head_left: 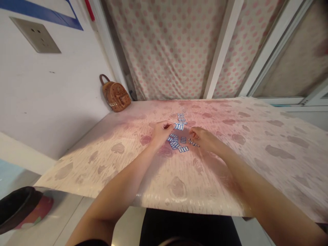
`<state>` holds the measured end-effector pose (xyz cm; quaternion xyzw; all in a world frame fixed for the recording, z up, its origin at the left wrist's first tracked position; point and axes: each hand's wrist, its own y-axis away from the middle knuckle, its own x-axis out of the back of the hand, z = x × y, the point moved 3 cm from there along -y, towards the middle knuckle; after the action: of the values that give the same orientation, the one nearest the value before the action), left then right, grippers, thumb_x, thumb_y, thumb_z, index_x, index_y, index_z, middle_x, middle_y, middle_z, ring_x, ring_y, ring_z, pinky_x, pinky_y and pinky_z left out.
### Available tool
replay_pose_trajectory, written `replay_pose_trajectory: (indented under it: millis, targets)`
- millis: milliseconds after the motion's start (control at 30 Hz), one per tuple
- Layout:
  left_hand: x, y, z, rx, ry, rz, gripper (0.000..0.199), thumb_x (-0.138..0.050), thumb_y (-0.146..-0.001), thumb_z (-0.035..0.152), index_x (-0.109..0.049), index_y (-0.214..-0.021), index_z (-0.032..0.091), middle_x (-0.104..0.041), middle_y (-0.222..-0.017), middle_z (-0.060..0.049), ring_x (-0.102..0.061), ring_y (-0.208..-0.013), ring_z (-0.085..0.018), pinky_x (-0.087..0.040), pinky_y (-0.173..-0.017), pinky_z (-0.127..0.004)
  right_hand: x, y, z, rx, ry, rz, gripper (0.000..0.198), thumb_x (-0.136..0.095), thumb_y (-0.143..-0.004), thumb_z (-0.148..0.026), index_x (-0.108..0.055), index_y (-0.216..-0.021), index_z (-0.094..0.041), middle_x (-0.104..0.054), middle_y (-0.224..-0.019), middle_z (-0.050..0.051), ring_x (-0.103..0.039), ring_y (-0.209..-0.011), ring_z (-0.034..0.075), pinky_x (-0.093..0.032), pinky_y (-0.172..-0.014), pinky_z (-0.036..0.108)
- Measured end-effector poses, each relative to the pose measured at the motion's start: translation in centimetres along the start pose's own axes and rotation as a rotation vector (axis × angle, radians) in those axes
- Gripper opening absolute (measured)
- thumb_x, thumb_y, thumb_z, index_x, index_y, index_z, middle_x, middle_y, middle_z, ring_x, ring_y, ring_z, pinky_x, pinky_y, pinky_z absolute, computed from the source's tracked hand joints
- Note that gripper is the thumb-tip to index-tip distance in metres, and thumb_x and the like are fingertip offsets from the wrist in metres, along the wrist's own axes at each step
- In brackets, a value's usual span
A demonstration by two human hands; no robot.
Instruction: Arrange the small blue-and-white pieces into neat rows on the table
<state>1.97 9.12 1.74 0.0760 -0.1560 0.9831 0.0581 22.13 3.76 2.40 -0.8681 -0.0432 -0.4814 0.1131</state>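
Note:
Above the middle of the table, my left hand (161, 131) pinches a small white piece with blue-edged rectangles (179, 126) at its edge, between thumb and fingers. My right hand (204, 137) is a little to the right, its fingers curled together; whether anything is between them I cannot make out. Below the hands lies a loose cluster of similar blue-and-white pieces (174, 142), with one small piece (183, 139) apart from it. More of them (194, 142) lie just under my right fingers. Beyond my left hand, several pieces sit in neat rows (181, 117).
A patterned cloth (176, 188) covers the table. A small brown backpack (116, 95) leans against the wall at the far left corner. Curtained glass doors (169, 48) stand behind the table. A dark-rimmed bin (33, 208) is on the floor at left.

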Motion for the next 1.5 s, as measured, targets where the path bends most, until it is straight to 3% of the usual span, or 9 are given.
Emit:
replay_pose_trajectory:
  millis: [133,300,500,600,733,800,933,1033,1500]
  targets:
    - [0.1,-0.1,-0.3,0.011,0.006,0.007,0.018,-0.067,-0.079,0.032,-0.074,-0.079,0.016,-0.071,-0.072,-0.004,-0.061,-0.062,-0.013,-0.045,-0.058,-0.023,0.5,0.3,0.2,-0.102,0.153,-0.056,0.016,-0.067,-0.074,-0.028,-0.057,-0.083,-0.019,-0.066,-0.084,0.006,-0.058,-0.072,0.017,-0.036,-0.059,0.025]
    - [0.0,-0.2,-0.3,-0.003,0.025,0.016,0.017,-0.067,-0.077,0.031,-0.073,-0.077,0.015,-0.07,-0.071,-0.004,-0.06,-0.061,-0.012,-0.043,-0.057,-0.022,0.8,0.8,0.0,-0.096,0.206,-0.154,0.01,-0.067,-0.071,-0.022,-0.058,-0.075,-0.021,-0.064,-0.074,0.004,-0.058,-0.067,0.018,-0.033,-0.056,0.027]
    - [-0.1,0.0,0.1,0.009,0.015,0.004,0.017,-0.067,-0.077,0.03,-0.074,-0.078,0.015,-0.071,-0.073,-0.004,-0.061,-0.063,-0.013,-0.045,-0.059,-0.023,0.8,0.7,0.3,-0.076,0.194,-0.088,0.01,-0.059,-0.074,-0.017,-0.052,-0.07,-0.022,-0.063,-0.072,0.004,-0.058,-0.067,0.017,-0.033,-0.057,0.027]
    - [-0.1,0.2,0.0,0.015,-0.016,0.001,0.019,-0.067,-0.078,0.032,-0.074,-0.079,0.015,-0.071,-0.072,-0.005,-0.062,-0.063,-0.014,-0.044,-0.057,-0.022,1.3,0.5,0.0,-0.091,0.072,-0.009,0.009,-0.054,-0.079,-0.021,-0.05,-0.071,-0.022,-0.063,-0.067,0.002,-0.058,-0.064,0.017,-0.036,-0.059,0.027]
    - [-0.5,0.4,0.0,0.0,-0.041,0.004,0.018,-0.065,-0.079,0.031,-0.074,-0.078,0.015,-0.07,-0.069,-0.003,-0.061,-0.061,-0.013,-0.042,-0.056,-0.021,1.7,0.3,-1.3,-0.027,-0.329,0.033,0.012,-0.051,-0.083,-0.031,-0.057,-0.078,-0.022,-0.062,-0.063,0.0,-0.059,-0.057,0.016,-0.042,-0.059,0.028]
    - [-0.7,0.5,0.2,-0.023,-0.048,-0.007,0.017,-0.065,-0.079,0.03,-0.074,-0.078,0.015,-0.069,-0.068,-0.003,-0.06,-0.06,-0.013,-0.041,-0.055,-0.021,1.9,0.3,-1.8,0.003,-0.373,0.072,0.015,-0.049,-0.083,-0.031,-0.06,-0.078,-0.021,-0.061,-0.063,0.0,-0.057,-0.055,0.016,-0.042,-0.058,0.028]
    - [-1.1,0.9,1.0,-0.071,-0.059,-0.036,0.017,-0.064,-0.08,0.029,-0.074,-0.077,0.015,-0.07,-0.071,-0.004,-0.061,-0.063,-0.014,-0.042,-0.058,-0.022,1.9,0.4,-2.5,0.062,-0.255,0.132,0.019,-0.043,-0.082,-0.023,-0.058,-0.07,-0.021,-0.057,-0.062,-0.001,-0.054,-0.06,0.016,-0.038,-0.059,0.027]
    - [-1.1,1.2,1.4,-0.083,-0.071,-0.031,0.016,-0.065,-0.08,0.028,-0.074,-0.077,0.015,-0.072,-0.074,-0.005,-0.062,-0.066,-0.015,-0.044,-0.059,-0.022,1.9,0.6,-2.7,0.094,-0.204,0.144,0.019,-0.047,-0.083,-0.028,-0.054,-0.066,-0.021,-0.055,-0.061,-0.002,-0.05,-0.059,0.014,-0.034,-0.057,0.027]
    - [-1.8,2.1,2.4,-0.117,-0.128,-0.104,0.017,-0.066,-0.082,0.029,-0.076,-0.079,0.016,-0.074,-0.076,-0.005,-0.064,-0.066,-0.015,-0.043,-0.059,-0.023,2.1,1.1,-3.3,-0.047,-0.036,0.198,0.024,-0.058,-0.082,-0.034,-0.051,-0.062,-0.021,-0.057,-0.059,-0.001,-0.049,-0.056,0.014,-0.029,-0.056,0.028]
